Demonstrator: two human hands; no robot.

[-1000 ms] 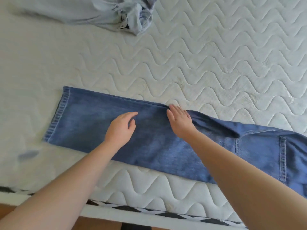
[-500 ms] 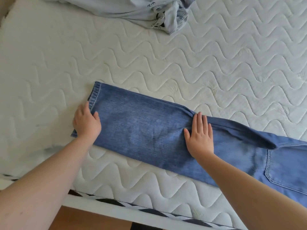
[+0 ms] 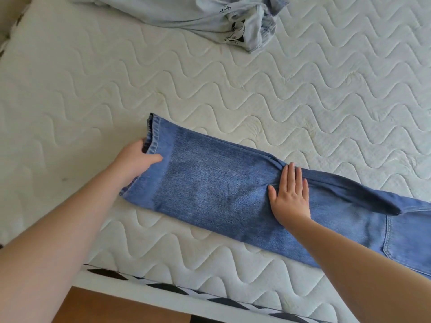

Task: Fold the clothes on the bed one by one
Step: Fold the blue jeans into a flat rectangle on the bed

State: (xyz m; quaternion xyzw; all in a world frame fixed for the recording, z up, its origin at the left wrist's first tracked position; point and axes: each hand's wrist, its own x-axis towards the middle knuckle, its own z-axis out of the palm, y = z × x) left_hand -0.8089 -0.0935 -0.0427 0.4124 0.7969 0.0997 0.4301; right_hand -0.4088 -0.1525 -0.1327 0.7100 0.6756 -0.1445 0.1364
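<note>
We found the jeans (image 3: 221, 194) lying flat across the near part of the mattress (image 3: 233, 89), their hem end to the left and the pocket end running off to the right. Our left hand (image 3: 137, 159) sat at the hem, thumb on top of the cloth. Our right hand (image 3: 290, 197) lay flat on the jeans, right of their middle. Well behind them, at the far edge, lay a crumpled shirt (image 3: 198, 17).
</note>
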